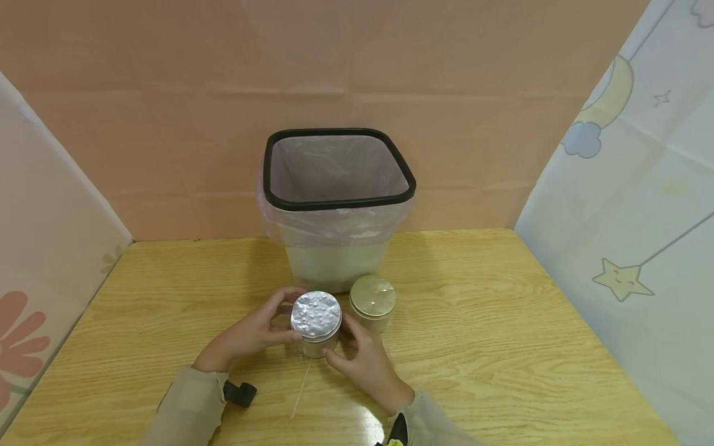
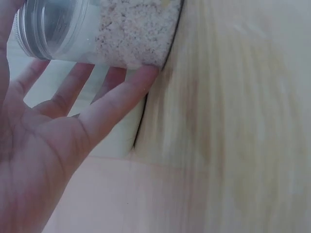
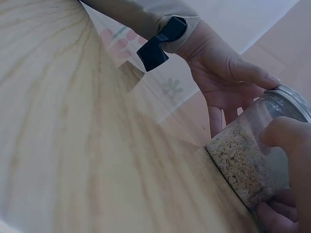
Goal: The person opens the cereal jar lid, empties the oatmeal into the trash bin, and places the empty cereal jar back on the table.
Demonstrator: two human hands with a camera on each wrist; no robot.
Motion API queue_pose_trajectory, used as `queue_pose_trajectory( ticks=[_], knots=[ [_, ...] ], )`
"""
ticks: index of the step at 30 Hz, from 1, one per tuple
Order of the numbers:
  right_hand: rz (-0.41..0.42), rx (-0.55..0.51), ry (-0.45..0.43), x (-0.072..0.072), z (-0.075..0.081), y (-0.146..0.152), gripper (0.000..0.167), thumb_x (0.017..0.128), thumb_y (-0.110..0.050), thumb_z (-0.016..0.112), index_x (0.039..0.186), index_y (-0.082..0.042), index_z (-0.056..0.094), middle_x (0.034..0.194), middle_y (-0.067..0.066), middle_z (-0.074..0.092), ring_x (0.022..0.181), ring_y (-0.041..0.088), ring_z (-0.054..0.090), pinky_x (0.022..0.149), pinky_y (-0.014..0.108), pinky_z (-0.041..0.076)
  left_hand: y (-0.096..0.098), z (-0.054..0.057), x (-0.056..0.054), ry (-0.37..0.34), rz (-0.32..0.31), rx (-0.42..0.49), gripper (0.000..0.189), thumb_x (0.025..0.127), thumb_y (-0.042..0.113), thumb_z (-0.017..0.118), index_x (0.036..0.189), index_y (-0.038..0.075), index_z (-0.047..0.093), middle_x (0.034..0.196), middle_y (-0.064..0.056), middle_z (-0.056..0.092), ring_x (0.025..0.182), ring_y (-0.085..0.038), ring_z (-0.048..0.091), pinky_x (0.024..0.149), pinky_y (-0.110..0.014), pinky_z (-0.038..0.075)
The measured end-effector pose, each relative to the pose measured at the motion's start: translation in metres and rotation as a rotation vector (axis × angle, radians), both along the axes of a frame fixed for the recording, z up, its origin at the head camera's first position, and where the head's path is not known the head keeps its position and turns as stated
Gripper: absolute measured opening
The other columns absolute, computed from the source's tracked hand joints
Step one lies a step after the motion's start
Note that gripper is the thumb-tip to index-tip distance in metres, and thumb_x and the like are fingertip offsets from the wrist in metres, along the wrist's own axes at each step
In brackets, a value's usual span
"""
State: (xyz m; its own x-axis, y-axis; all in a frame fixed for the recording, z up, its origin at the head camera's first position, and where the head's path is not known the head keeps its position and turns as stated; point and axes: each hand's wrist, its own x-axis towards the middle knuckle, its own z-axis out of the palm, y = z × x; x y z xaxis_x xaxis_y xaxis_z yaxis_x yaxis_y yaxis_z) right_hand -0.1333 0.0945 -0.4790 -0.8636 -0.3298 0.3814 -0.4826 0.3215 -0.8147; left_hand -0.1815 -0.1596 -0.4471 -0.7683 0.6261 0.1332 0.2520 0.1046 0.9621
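A clear jar [image 1: 319,347] with a dimpled silver top [image 1: 316,314] stands upright on the table. Pale, crumbly flakes [image 3: 238,165] fill its lower part. My left hand [image 1: 259,328] holds the jar from the left, thumb in front near the lid's edge and fingers behind. From the right, my right hand [image 1: 365,359] grips its side, with the thumb low at the front. Just behind and right of it is a second jar with a smooth gold lid [image 1: 374,295]; most of that jar's body is hidden.
Behind the jars a white bin [image 1: 340,263] with a black rim [image 1: 334,204] and a translucent pinkish liner stands against the back wall. A thin pale strand [image 1: 300,390] lies on the wooden table [image 1: 502,347] in front. Patterned panels [image 1: 630,260] close both sides.
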Motion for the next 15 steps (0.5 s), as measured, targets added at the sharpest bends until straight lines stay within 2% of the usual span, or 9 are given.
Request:
queue_pose_trajectory(
  ticks=[4, 10, 15],
  knots=[
    [-0.001, -0.001, 0.013, 0.0000, -0.0012, -0.0002, 0.066, 0.085, -0.008, 0.081, 0.143, -0.002, 0.051, 0.129, 0.017, 0.065, 0.114, 0.029, 0.067, 0.093, 0.030, 0.058, 0.0004, 0.0009, 0.0007, -0.011, 0.015, -0.006, 0.074, 0.091, 0.010, 0.077, 0.150, 0.008, 0.032, 0.148, -0.020, 0.038, 0.132, -0.051, 0.044, 0.095, -0.034, 0.056],
    [-0.003, -0.002, 0.007, -0.0007, -0.0027, -0.0005, 0.066, 0.084, -0.009, 0.081, 0.143, -0.004, 0.051, 0.130, 0.015, 0.065, 0.115, 0.028, 0.066, 0.094, 0.031, 0.057, -0.0031, -0.0008, -0.0014, 0.010, -0.018, -0.003, 0.077, 0.092, 0.008, 0.075, 0.155, 0.007, 0.031, 0.157, -0.019, 0.032, 0.133, -0.048, 0.043, 0.102, -0.036, 0.052],
    [-0.006, -0.001, 0.013, -0.0003, -0.0016, -0.0002, 0.066, 0.084, -0.008, 0.081, 0.142, -0.002, 0.052, 0.128, 0.016, 0.066, 0.114, 0.028, 0.066, 0.094, 0.030, 0.057, -0.0023, -0.0006, -0.0014, 0.014, -0.021, -0.005, 0.075, 0.093, 0.008, 0.074, 0.155, 0.007, 0.033, 0.157, -0.019, 0.033, 0.134, -0.049, 0.043, 0.103, -0.037, 0.051]
  ],
)
